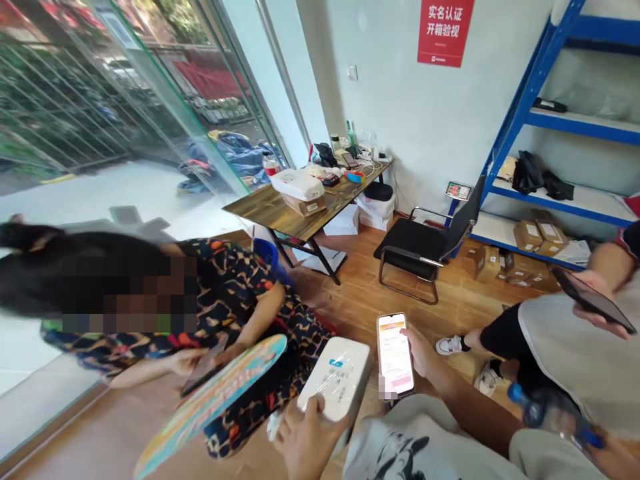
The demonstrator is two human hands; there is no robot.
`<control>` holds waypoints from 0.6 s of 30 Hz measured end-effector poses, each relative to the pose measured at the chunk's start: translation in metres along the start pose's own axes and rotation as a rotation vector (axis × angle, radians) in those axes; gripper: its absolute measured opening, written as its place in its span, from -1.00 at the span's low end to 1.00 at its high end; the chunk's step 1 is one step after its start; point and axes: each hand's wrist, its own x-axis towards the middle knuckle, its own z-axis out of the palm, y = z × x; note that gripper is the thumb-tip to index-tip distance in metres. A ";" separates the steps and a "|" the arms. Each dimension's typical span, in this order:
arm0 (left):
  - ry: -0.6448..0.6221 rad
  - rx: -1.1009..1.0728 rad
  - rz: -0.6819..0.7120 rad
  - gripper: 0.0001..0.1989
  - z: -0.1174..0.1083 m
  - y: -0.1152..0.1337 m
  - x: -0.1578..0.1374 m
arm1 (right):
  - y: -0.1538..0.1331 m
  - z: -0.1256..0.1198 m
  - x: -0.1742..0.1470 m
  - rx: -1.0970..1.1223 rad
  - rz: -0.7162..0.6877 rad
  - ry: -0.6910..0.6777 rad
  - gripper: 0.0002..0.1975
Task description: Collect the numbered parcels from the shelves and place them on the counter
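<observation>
My left hand (307, 437) grips the near edge of a white box (340, 373) in clear plastic wrap, its fingers and thumb closed over the corner. Blue and dark print shows on the box's top. A small crumpled white bit (273, 425) pokes out beside that hand; I cannot make out what it is. To the right of the box, my right hand (417, 350) holds a smartphone (396, 357) upright, with its bright screen facing me. The box and the phone are close to each other, in front of my grey printed shirt (400, 447).
At left a seated person (225, 287) holds a phone and a colourful hand fan (225, 400). Another person (575, 333) at right holds a phone and a water bottle (550, 410). Beyond stand a cluttered wooden table (250, 203), a black chair (415, 243) and blue shelves (585, 123) with cartons.
</observation>
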 end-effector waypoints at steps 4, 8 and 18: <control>-0.023 -0.011 0.021 -0.61 -0.016 0.033 0.087 | -0.038 0.032 0.076 -0.010 -0.018 0.023 -0.71; -0.022 -0.012 0.036 -0.57 -0.037 0.067 0.170 | -0.068 0.064 0.141 -0.020 -0.032 0.020 -0.72; 0.156 -0.052 0.032 -0.62 -0.098 0.075 0.332 | -0.129 0.174 0.307 -0.084 -0.067 -0.026 -0.72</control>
